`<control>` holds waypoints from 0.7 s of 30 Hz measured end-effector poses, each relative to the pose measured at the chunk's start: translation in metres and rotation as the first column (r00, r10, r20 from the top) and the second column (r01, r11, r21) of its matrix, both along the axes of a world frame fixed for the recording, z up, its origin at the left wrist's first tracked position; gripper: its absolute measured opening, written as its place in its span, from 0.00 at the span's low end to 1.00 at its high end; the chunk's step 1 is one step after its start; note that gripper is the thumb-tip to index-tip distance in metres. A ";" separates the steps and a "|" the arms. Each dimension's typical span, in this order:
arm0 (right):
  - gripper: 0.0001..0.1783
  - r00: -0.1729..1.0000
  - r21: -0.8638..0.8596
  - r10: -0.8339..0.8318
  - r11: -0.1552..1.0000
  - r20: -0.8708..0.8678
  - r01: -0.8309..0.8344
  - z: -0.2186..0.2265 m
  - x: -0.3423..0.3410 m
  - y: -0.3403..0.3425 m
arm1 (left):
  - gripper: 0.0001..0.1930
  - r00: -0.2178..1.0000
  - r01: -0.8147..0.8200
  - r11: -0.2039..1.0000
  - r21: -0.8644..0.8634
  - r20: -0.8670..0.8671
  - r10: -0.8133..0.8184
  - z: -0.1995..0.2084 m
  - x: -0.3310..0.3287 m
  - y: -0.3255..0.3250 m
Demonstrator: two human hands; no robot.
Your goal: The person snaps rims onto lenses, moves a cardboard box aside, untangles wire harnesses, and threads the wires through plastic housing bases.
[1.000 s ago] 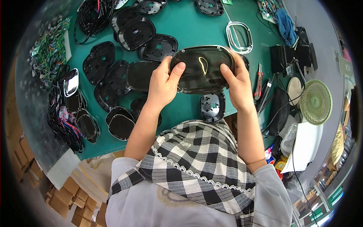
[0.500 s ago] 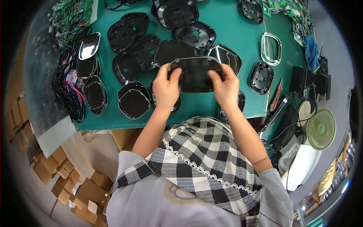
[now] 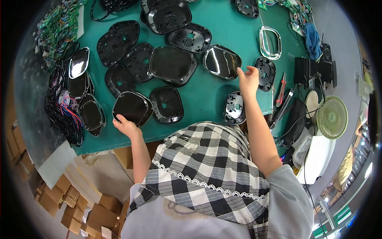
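My left hand [image 3: 128,126] is at the table's front left, its thumb over the lower edge of a glossy black rounded panel [image 3: 133,106] and its fingers partly hidden below. This panel lies on another dark piece whose rim shows at the right. My right hand [image 3: 249,81] is held with thumb and fingers apart, the thumb beside the right edge of a shiny black panel [image 3: 222,61]; whether they touch I cannot tell. Between the hands lie a black housing [image 3: 166,104] and a smaller housing with a bright face [image 3: 234,107]. A dark panel [image 3: 170,63] rests on a piece further back.
Several black housings [image 3: 169,18] lie across the green table [image 3: 203,93]. Wire bundles [image 3: 65,99] and stacked panels [image 3: 91,113] stand at left. At right are a clear frame [image 3: 270,43], a housing [image 3: 265,73], a red-handled cutter [image 3: 281,89] and a green fan [image 3: 332,117].
The dark panel held up between both hands has been let go by the right hand. My hands have moved apart, left toward the front-left stack, right toward the shiny panel. The view has shifted slightly.
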State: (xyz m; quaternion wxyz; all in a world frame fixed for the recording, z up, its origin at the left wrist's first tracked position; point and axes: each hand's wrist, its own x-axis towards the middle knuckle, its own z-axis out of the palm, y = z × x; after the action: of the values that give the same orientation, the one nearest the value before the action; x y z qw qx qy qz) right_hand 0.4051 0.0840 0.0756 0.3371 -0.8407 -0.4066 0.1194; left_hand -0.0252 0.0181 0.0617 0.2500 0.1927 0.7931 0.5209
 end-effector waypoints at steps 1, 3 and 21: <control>0.19 0.997 -0.130 -0.012 0.992 -0.076 0.002 -0.004 0.005 0.006 | 0.23 0.999 -0.024 0.999 0.036 0.025 0.023 0.002 0.011 0.014; 0.19 0.995 -0.275 0.017 0.960 -0.097 -0.043 -0.004 0.006 0.011 | 0.24 1.000 0.022 0.999 0.026 0.000 -0.022 0.008 0.018 0.029; 0.07 0.973 0.113 -0.011 0.993 -0.229 0.037 0.068 -0.010 -0.009 | 0.08 0.085 0.982 0.177 -0.070 -0.670 -0.737 0.097 0.202 0.215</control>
State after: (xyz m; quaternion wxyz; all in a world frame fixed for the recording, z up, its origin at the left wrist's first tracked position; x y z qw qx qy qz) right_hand 0.3953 0.0748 0.1432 0.4313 -0.8053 -0.3614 0.1869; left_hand 0.1764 0.2335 0.1587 0.2180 0.8244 0.4108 0.3227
